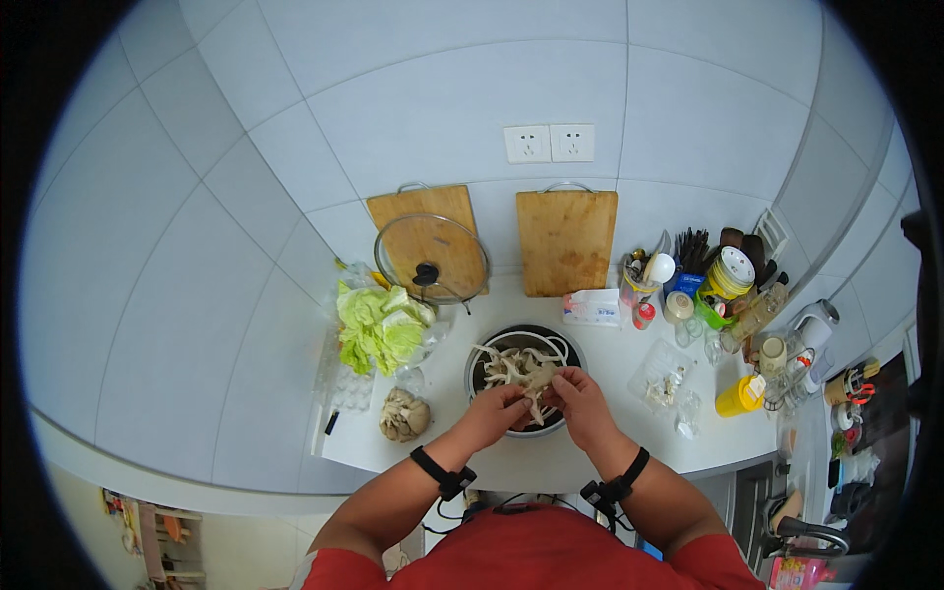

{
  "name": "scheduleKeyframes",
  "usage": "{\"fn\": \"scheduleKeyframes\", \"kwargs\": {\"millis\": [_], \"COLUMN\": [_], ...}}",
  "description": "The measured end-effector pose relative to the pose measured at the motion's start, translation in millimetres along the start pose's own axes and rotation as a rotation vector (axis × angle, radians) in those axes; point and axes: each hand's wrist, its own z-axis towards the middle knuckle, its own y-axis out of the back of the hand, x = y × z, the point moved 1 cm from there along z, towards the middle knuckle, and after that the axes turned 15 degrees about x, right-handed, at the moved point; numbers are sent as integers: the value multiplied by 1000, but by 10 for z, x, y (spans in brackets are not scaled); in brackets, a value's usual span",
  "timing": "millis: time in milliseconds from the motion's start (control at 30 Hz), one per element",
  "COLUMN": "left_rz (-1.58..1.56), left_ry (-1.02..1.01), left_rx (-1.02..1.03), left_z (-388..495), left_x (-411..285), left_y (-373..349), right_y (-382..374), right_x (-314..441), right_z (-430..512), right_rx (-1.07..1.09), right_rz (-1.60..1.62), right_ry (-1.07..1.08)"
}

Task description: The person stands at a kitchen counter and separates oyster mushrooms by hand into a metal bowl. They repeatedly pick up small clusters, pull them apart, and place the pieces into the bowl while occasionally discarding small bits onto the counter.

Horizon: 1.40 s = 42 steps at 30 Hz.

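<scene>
Both my hands are over a round dark-lined pot point(579, 346) that holds torn oyster mushroom pieces point(509, 361). Between my fingers is a piece of oyster mushroom point(538, 378), pinched from the left by my left hand point(495, 414) and from the right by my right hand point(582, 402). A thin strip of it hangs down toward the pot's near side. On the white counter left of the pot sits a whole oyster mushroom cluster point(404, 415). My fingers partly hide the near part of the pot's contents.
Leafy lettuce point(383, 324) lies at the back left. A glass lid point(450, 254) leans on a wooden cutting board point(391, 203); another cutting board point(566, 240) stands beside it. Right of the pot are a tissue pack point(592, 308), a plastic bag with scraps point(661, 380) and a yellow cup point(737, 398).
</scene>
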Motion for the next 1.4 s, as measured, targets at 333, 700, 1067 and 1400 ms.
{"fn": "scheduleKeyframes", "kwargs": {"millis": [333, 700, 1067, 1400], "left_rz": [-187, 225, 43, -133], "left_ry": [-42, -54, -270, -176], "left_rx": [-155, -49, -323, -476], "left_z": [-41, -61, 35, 194], "left_x": [92, 48, -12, 457], "left_y": [12, 65, -140, 419], "right_y": [-115, -68, -263, 245], "right_x": [-94, 44, -31, 202], "right_z": [-33, 29, -118, -81], "right_rx": [158, 304, -28, -218], "right_rz": [-202, -370, -447, -314], "right_ry": [-212, -171, 436, 217]}}
